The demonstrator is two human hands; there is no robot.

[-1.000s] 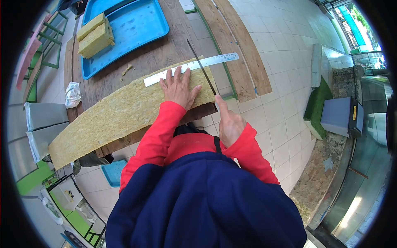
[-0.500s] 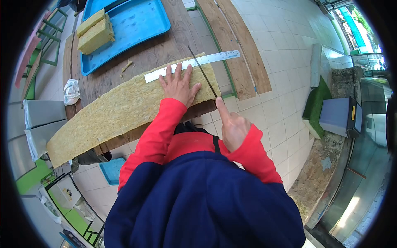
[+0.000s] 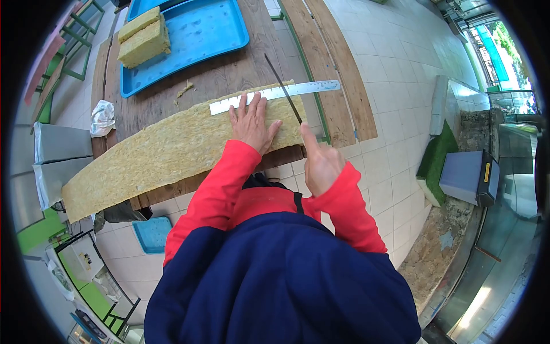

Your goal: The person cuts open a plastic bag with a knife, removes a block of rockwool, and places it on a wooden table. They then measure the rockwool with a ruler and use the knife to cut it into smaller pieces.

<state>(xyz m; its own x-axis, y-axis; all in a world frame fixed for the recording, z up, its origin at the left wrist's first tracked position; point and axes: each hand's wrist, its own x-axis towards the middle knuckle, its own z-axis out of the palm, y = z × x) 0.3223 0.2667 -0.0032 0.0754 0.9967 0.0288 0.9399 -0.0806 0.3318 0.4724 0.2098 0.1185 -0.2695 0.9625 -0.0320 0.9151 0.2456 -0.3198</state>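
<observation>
A long yellowish fibrous slab lies across the wooden table, its left end reaching past the table edge. My left hand rests on it with fingers spread, their tips at a steel ruler laid along the slab's far side. My right hand is closed around the handle of a thin dark blade, index finger stretched along it. The blade crosses the ruler and the slab near the slab's right end. The handle is mostly hidden in my palm.
Beyond the slab, a blue tray holds stacked fibrous blocks. A crumpled white bag sits at the table's left. A wooden bench stands to the right. Another blue tray is on the floor.
The blade and my right hand have moved slightly away from me along the slab's right end. The camera view has shifted a little. My left hand stays on the slab.
</observation>
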